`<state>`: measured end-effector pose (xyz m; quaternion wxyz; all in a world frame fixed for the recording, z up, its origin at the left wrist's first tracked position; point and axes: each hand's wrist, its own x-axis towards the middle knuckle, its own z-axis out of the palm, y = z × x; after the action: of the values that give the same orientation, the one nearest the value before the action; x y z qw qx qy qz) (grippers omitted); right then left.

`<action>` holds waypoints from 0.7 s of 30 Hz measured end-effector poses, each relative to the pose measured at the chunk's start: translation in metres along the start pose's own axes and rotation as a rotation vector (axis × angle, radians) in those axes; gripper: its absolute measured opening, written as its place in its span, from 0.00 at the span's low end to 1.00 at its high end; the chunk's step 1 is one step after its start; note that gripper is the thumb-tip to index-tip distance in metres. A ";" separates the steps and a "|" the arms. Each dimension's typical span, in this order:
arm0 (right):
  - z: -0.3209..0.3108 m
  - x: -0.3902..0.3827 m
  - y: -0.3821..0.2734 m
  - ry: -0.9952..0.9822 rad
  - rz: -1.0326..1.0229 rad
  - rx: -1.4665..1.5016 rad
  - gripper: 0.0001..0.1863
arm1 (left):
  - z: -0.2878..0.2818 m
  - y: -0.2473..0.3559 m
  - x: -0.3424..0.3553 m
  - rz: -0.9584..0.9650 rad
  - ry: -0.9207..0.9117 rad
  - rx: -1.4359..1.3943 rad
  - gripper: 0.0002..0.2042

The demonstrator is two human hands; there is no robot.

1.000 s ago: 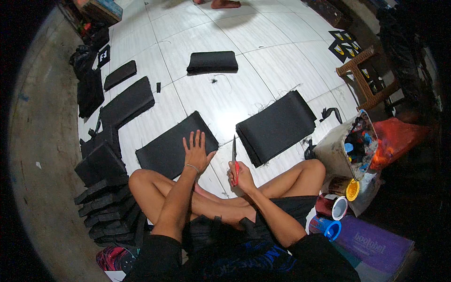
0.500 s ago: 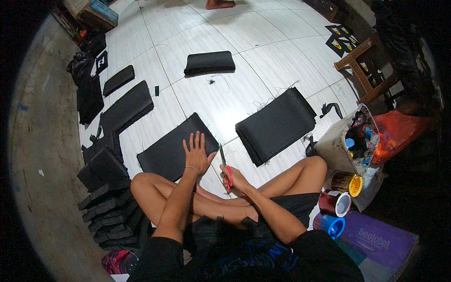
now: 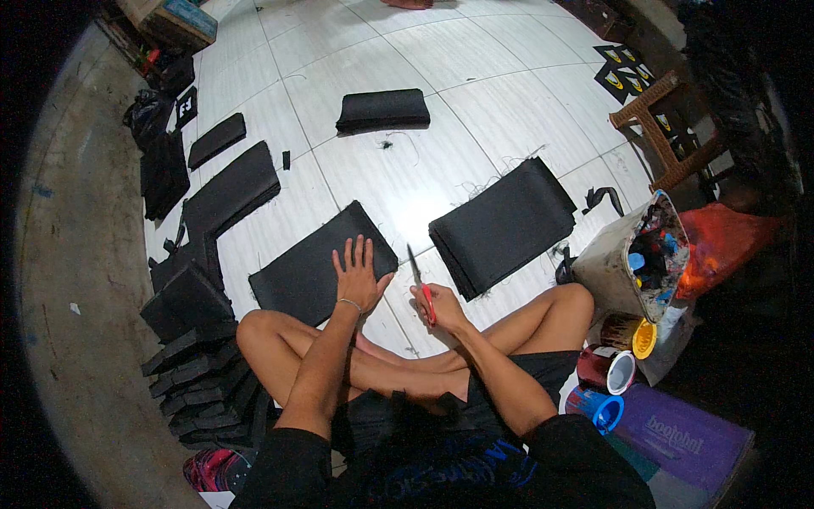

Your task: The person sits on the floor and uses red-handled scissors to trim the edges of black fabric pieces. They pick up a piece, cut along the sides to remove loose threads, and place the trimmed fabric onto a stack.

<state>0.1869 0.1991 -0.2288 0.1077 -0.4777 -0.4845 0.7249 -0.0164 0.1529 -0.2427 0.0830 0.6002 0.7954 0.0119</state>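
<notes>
Red-handled scissors have shifted rightward, right hand gripping them, left hand flat on cloth (black, rectangular)

Flat black cloth rectangle, slantwise; red-handled scissors just to its right, tips forward.

The head camera sits above the wearer's black shirt, which fills six o'clock, and looks steeply down and forward over the crossed legs. Both hands lie near the middle, fairly close to the lens: the left hand toward eight o'clock, the right hand toward five. The wide fisheye takes in a bare foot far off at twelve, a bucket at three and a concrete strip at nine, bending the lines of the tiled floor.
</notes>
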 end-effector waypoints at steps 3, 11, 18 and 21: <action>-0.001 -0.006 -0.005 0.080 -0.031 -0.014 0.25 | 0.000 0.000 0.000 -0.006 -0.006 0.015 0.43; -0.014 0.008 -0.013 -0.091 0.063 -0.301 0.36 | 0.003 -0.001 0.001 0.001 0.032 0.041 0.42; -0.022 0.037 -0.031 -0.175 0.076 -0.366 0.33 | -0.001 0.002 0.000 -0.001 0.012 0.059 0.42; -0.020 0.039 -0.033 -0.151 0.027 -0.370 0.29 | 0.001 0.000 0.001 0.003 0.023 0.048 0.42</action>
<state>0.1726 0.2521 -0.2266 -0.0282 -0.4402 -0.6095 0.6587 -0.0168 0.1543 -0.2440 0.0594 0.6032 0.7954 -0.0002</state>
